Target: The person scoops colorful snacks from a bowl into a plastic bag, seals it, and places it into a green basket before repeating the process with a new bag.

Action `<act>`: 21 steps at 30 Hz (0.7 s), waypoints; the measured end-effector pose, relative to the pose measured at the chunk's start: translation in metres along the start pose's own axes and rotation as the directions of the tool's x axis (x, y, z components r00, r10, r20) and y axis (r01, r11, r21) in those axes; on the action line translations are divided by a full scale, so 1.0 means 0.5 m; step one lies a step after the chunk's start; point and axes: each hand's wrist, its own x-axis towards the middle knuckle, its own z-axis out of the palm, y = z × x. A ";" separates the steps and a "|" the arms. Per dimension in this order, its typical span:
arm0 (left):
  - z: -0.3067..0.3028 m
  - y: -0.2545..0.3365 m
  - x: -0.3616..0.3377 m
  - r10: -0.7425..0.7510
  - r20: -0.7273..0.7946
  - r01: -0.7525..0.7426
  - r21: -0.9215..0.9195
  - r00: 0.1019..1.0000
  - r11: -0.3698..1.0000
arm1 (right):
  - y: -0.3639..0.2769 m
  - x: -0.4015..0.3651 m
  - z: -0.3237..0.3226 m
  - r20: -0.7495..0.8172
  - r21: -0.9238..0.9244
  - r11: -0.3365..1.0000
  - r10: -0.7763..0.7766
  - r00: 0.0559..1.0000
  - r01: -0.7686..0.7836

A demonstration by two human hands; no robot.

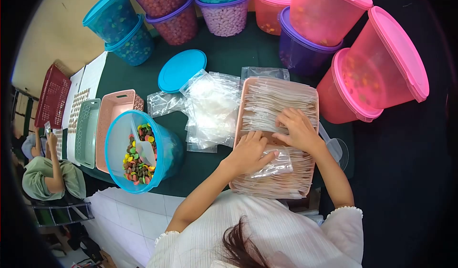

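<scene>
A pink basket [237, 139] in front of me is packed with rows of thin, pale packets [272, 98] standing on edge. My left hand [248, 153] rests over the middle of the basket, its thumb apart from the fingers and lying against a loose clear plastic bag [282, 163]. Higher up on the right, my right hand [298, 132] touches the upper row of packets, fingers bent and thumb spread away. Both hands look open, though some fingertips are hidden among the packets.
Left of the basket lie clear bags [210, 106] and a blue lid [182, 70]. A blue tub [169, 149] holds colourful candies and a scoop [145, 152]. Stacked lidded tubs [315, 13] line the back. A person [52, 172] sits at far left.
</scene>
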 end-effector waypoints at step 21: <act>-0.188 0.042 -0.225 -0.367 -0.669 -0.299 -0.664 0.646 0.686 | -0.204 -0.025 -0.117 -0.479 0.490 0.872 0.248 0.842 0.022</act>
